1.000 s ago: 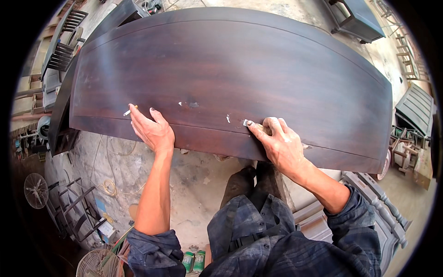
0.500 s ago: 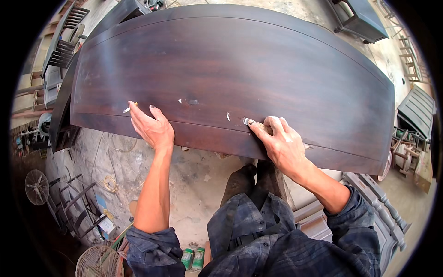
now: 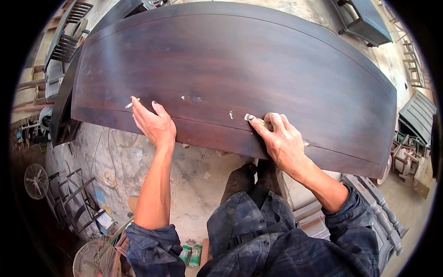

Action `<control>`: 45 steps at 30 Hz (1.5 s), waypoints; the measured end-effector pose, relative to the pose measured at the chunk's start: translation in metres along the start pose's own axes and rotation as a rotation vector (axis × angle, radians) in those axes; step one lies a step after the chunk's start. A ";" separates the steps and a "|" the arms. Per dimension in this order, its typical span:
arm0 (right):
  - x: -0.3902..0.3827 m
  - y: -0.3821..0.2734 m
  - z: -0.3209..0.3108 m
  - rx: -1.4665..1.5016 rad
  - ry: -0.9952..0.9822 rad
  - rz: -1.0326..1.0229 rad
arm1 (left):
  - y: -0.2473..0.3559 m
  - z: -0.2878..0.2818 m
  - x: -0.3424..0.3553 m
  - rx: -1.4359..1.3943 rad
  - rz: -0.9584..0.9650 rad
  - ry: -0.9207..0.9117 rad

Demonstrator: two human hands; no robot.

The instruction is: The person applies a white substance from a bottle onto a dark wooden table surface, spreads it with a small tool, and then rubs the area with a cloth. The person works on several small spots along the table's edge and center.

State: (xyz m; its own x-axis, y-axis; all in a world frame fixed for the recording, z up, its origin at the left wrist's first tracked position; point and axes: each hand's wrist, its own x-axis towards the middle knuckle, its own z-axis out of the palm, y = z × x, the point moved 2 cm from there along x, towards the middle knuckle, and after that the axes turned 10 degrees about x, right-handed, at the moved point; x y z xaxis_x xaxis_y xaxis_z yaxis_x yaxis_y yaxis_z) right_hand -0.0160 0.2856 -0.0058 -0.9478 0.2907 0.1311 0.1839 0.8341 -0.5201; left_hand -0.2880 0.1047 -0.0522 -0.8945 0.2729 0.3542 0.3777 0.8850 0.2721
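Note:
A dark brown wooden panel (image 3: 240, 60) with a curved far edge stretches across in front of me. My left hand (image 3: 159, 127) rests at its near edge, fingers stretched out, with a lit cigarette (image 3: 129, 105) held between them. Toward the right, my right hand (image 3: 285, 138) pinches a small scraper; its pale metal blade (image 3: 248, 117) touches the panel under my thumb, and most of its handle is hidden in the palm. Left of the blade lies a small white filler mark (image 3: 231, 115). Farther left is a greyish smeared patch (image 3: 196, 99).
Grey wooden furniture parts (image 3: 374, 207) with turned posts lie at lower right. Two pedestal fans, one (image 3: 36, 181) farther off and one (image 3: 97, 259) closer, stand at left. Green cans (image 3: 195, 256) are on the floor by my left sleeve. Dark furniture (image 3: 362, 23) stands beyond the panel.
The scraper blade has slid very slightly farther from me and toward the white mark. My left hand keeps its place with the cigarette. The whole view has shifted a little.

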 end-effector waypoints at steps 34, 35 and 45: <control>0.001 -0.005 -0.004 -0.006 -0.023 -0.005 | 0.000 0.001 -0.001 -0.003 0.010 0.017; 0.000 -0.006 -0.005 0.002 -0.032 0.003 | -0.001 0.001 0.000 0.001 0.012 0.020; -0.003 -0.005 -0.003 -0.006 -0.022 -0.008 | -0.002 0.003 0.001 0.023 0.014 0.044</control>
State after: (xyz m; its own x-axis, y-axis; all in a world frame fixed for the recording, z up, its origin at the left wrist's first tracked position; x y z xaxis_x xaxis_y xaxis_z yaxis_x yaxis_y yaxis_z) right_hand -0.0133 0.2824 -0.0010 -0.9547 0.2740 0.1162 0.1782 0.8390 -0.5141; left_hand -0.2902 0.1043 -0.0552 -0.8774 0.2690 0.3973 0.3843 0.8897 0.2464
